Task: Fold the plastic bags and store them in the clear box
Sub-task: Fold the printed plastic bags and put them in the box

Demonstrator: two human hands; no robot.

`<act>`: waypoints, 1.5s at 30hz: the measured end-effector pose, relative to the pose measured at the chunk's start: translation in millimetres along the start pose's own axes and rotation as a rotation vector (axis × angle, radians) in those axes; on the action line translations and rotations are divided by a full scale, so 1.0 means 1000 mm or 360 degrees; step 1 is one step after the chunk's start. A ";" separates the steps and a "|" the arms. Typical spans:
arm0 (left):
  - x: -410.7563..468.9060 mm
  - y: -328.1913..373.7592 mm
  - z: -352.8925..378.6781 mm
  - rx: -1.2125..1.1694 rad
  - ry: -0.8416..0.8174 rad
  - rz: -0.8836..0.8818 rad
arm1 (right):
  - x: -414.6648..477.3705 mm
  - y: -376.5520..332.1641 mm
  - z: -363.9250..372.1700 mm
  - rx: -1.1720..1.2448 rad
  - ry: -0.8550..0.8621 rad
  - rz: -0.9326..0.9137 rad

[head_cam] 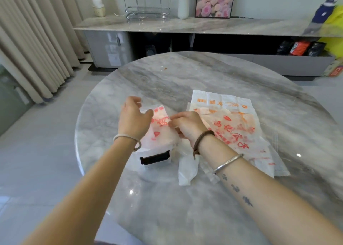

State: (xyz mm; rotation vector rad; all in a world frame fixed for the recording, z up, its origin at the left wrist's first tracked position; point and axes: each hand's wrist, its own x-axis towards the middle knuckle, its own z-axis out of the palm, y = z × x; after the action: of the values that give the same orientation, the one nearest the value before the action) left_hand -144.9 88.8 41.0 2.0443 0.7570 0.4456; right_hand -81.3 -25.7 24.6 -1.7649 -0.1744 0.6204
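Marble bench [167, 204] carries the clear box [155, 158]; just above it your left hand [133, 117] and right hand [186, 127] each have a grip clamped on the folded plastic bag [160, 133]. Tuck it in flat.

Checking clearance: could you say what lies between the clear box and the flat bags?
A crumpled white bag lies there on the table, seen in the head view.
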 end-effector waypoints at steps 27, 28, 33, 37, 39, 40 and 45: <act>0.007 -0.035 -0.004 0.1840 -0.0777 0.0460 | -0.012 -0.003 0.045 -0.2235 -0.0180 -0.0779; 0.007 -0.035 -0.004 0.1841 -0.0776 0.0460 | -0.011 -0.003 0.044 -0.2250 -0.0199 -0.0793; 0.007 -0.023 -0.005 0.1618 -0.0674 0.0425 | -0.011 -0.004 0.028 -0.2061 -0.0166 -0.0924; 0.003 -0.001 0.003 0.1238 -0.0502 0.0463 | -0.015 -0.008 -0.002 -0.1575 0.0024 -0.0861; 0.000 0.012 0.012 0.1086 -0.0417 0.0562 | -0.013 -0.003 -0.020 -0.1403 0.0108 -0.0708; -0.002 0.017 0.018 0.1019 -0.0402 0.0630 | -0.012 0.001 -0.029 -0.1373 0.0158 -0.0636; -0.018 0.041 0.054 0.0770 -0.0587 0.0887 | -0.014 0.024 -0.075 -0.1284 0.0309 -0.0367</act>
State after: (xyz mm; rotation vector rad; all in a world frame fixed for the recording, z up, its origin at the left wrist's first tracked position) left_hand -113.5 26.2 45.0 2.6964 0.0539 0.1797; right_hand -60.8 -103.0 18.6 -2.5151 -0.5413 0.2034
